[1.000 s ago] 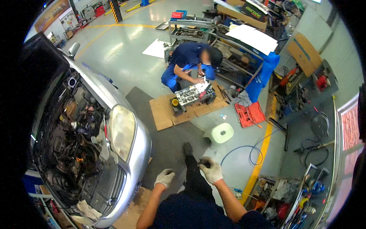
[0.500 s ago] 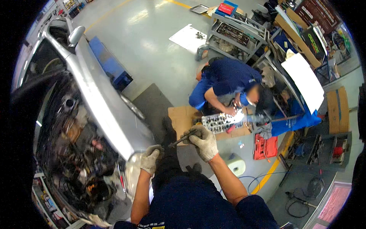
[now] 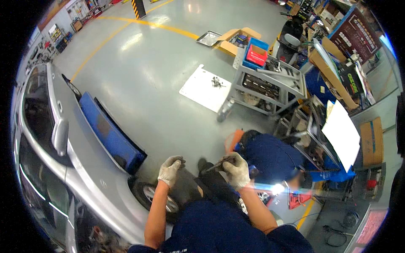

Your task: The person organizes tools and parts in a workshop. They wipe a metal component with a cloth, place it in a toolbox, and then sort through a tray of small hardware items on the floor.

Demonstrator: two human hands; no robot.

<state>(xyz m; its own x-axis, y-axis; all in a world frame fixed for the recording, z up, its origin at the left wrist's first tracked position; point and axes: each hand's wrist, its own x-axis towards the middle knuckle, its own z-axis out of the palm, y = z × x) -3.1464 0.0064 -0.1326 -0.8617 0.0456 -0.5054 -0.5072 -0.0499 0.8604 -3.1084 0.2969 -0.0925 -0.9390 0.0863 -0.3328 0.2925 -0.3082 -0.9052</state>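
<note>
Though nearer sheet than b4, R fingers closed round dk tool; L fingers curled, hold unclear.

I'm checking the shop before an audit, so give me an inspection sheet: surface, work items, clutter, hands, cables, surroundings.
Surface: glossy grey-green floor; a white sheet lies on it, bearing small dark parts.
Work items: a dark rod-like piece; exact kind unclear.
Clutter: a blue bin and a red box on the grey cart; also a metal tray and an open cardboard box.
Hands: both gloved; the right hand grips the rod-like piece; no held item can be made out in the left hand.
Cables: dark looped cable at lower right.
Surroundings: silver car on the left, a long blue structure beside it; a crouching co-worker near a bright light.
</note>
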